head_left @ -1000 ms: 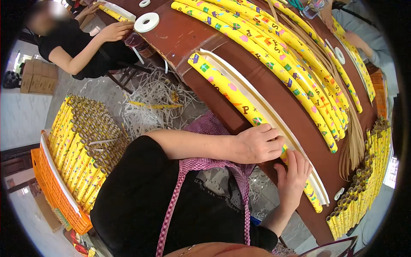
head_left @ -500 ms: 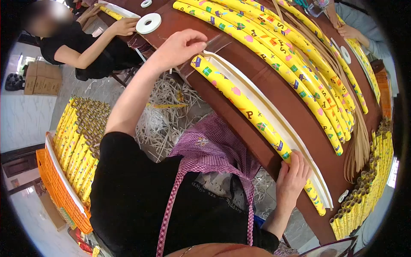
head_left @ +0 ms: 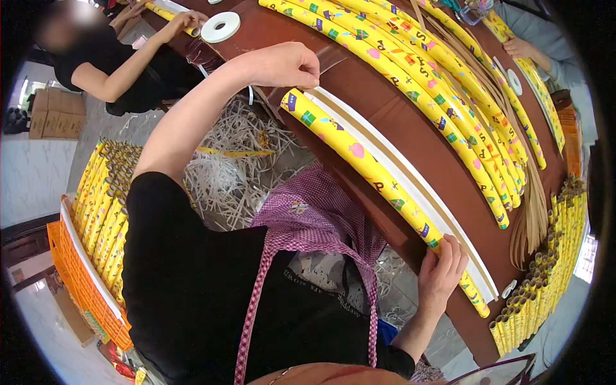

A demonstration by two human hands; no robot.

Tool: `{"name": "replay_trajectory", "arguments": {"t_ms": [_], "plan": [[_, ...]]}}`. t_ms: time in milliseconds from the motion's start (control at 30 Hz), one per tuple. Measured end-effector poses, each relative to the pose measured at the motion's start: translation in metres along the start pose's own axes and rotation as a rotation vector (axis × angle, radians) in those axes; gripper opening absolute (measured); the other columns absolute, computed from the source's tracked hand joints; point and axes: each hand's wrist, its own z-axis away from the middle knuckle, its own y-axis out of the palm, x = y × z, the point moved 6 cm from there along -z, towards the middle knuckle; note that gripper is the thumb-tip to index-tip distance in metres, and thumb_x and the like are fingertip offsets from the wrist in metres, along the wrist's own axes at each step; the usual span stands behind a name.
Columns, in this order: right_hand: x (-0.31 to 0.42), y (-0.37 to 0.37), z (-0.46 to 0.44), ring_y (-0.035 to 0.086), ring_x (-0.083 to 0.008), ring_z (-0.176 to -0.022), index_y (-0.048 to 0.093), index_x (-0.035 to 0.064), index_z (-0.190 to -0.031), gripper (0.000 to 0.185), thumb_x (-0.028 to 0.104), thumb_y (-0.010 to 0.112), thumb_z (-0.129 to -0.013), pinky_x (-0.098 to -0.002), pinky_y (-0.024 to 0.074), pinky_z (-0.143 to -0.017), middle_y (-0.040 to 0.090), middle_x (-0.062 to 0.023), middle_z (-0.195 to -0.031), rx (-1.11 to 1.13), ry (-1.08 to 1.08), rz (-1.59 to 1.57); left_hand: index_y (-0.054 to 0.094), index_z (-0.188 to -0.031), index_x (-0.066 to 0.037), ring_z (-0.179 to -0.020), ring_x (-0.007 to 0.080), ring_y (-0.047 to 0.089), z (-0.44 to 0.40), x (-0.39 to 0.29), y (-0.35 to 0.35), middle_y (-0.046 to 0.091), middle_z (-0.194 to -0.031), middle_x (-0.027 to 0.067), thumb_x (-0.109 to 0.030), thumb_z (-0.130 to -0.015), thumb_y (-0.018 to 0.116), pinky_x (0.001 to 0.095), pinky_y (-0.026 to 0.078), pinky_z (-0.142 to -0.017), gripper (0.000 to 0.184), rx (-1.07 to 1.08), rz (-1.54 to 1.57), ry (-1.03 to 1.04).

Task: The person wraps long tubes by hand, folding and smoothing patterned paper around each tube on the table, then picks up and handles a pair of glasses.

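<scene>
A roll of yellow printed wrapping paper (head_left: 359,154) lies slantwise along the near table edge. Its loose flap (head_left: 398,170) shows a white underside beside the roll. At the far end, my left hand (head_left: 292,67) is closed, fingertips pinched together and pointing down at the flap's corner. What they pinch is too small to make out. My right hand (head_left: 443,273) curls over the roll near its lower end, fingers on the flap side and thumb on the near side.
Several finished yellow rolls (head_left: 410,70) lie across the brown table (head_left: 378,115). A white tape ring (head_left: 208,32) sits near the far edge. Upright rolls fill an orange crate (head_left: 83,269) at left; more stand at right (head_left: 536,301). White shreds (head_left: 224,186) cover the floor. Two other people work nearby.
My left hand has shifted slightly right, its fingers now turned down at the flap's corner. My right hand stays on the roll. The person at far left has moved their hand along their roll.
</scene>
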Motion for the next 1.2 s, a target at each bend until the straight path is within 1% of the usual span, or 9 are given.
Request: {"name": "replay_trajectory", "arguments": {"t_ms": [167,300,500,633,667,800,1100,1133,1200], "plan": [[-0.01,-0.003,0.005,0.058,-0.0396,-0.102,0.056,-0.0012,-0.116,0.039,-0.008,0.067,-0.079,-0.0475,0.0476,-0.089,0.061,-0.0199,-0.118,0.004,0.005,-0.016,0.062,-0.092,0.0,-0.073,0.0139,0.062,-0.011,-0.006,0.004,0.064,-0.081,0.0048,-0.023,-0.092,0.063,0.0299,0.05,-0.064,0.022,0.016,-0.005,0.005],[-0.032,-0.01,0.001,0.058,-0.0367,-0.102,0.056,-0.0006,-0.118,0.038,-0.009,0.063,-0.082,-0.0409,0.0479,-0.09,0.061,-0.0192,-0.111,0.116,0.111,-0.157,0.061,-0.099,-0.005,-0.073,0.0143,0.066,-0.024,-0.01,0.01,0.069,-0.09,0.0067,-0.026,-0.095,0.055,0.0274,0.05,-0.054,0.022,0.079,0.43,-0.017],[-0.072,-0.023,-0.01,0.059,-0.016,-0.09,0.059,0.0,-0.113,0.028,-0.007,0.057,-0.086,-0.0271,0.0474,-0.08,0.062,-0.0093,-0.1,0.219,0.401,-0.354,0.059,-0.112,-0.005,-0.065,0.0173,0.068,-0.032,-0.013,0.013,0.069,-0.088,0.0081,-0.034,-0.105,0.043,0.0293,0.052,-0.051,0.034,0.082,0.9,-0.126],[-0.099,-0.029,-0.012,0.058,-0.0109,-0.089,0.058,-0.0028,-0.116,0.029,-0.006,0.056,-0.088,-0.0237,0.0465,-0.078,0.063,-0.0061,-0.1,0.275,0.459,-0.554,0.06,-0.125,-0.005,-0.087,0.0117,0.066,-0.029,-0.02,0.009,0.067,-0.105,0.0029,-0.018,-0.1,0.049,0.0273,0.055,-0.066,0.03,-0.143,0.846,0.078],[-0.103,-0.03,-0.013,0.058,-0.0098,-0.09,0.057,-0.0045,-0.117,0.029,-0.005,0.056,-0.088,-0.0233,0.0461,-0.078,0.063,-0.0053,-0.1,0.295,0.445,-0.527,0.058,-0.131,-0.004,-0.098,0.0089,0.061,-0.032,-0.017,0.011,0.064,-0.114,0.001,-0.01,-0.096,0.053,0.0263,0.053,-0.08,0.036,-0.112,0.829,0.157],[-0.118,-0.029,-0.014,0.059,-0.0096,-0.092,0.057,-0.0058,-0.117,0.03,-0.003,0.056,-0.087,-0.0215,0.0451,-0.083,0.064,-0.0051,-0.101,0.297,0.55,-0.686,0.057,-0.134,-0.001,-0.103,0.0106,0.057,-0.03,-0.031,0.016,0.061,-0.118,0.0031,-0.007,-0.091,0.059,0.0252,0.048,-0.089,0.044,-0.163,0.755,0.364],[-0.141,-0.029,-0.016,0.062,-0.0118,-0.092,0.057,-0.0075,-0.12,0.033,-0.002,0.056,-0.087,-0.0245,0.048,-0.085,0.067,-0.0082,-0.105,0.291,0.583,-0.795,0.066,-0.112,-0.001,-0.099,0.0096,0.057,-0.035,-0.045,0.019,0.064,-0.108,0.0008,-0.012,-0.088,0.07,0.0268,0.047,-0.09,0.027,-0.267,0.789,0.389],[-0.139,-0.03,-0.02,0.055,-0.0056,-0.08,0.06,-0.0065,-0.115,0.032,-0.006,0.057,-0.084,-0.02,0.0438,-0.072,0.065,-0.0024,-0.096,0.24,0.59,-0.834,0.068,-0.104,-0.001,-0.097,0.0096,0.057,-0.035,-0.046,0.019,0.065,-0.1,0.0009,-0.015,-0.088,0.071,0.0267,0.046,-0.089,0.022,-0.246,0.877,0.452],[-0.148,-0.03,-0.018,0.059,-0.009,-0.087,0.059,-0.0073,-0.118,0.033,-0.003,0.056,-0.085,-0.0228,0.0463,-0.079,0.066,-0.0059,-0.101,0.265,0.593,-0.82,0.068,-0.103,-0.002,-0.096,0.0088,0.057,-0.037,-0.045,0.02,0.065,-0.099,0.0,-0.014,-0.089,0.071,0.0264,0.046,-0.089,0.019,-0.232,0.904,0.46]]}}
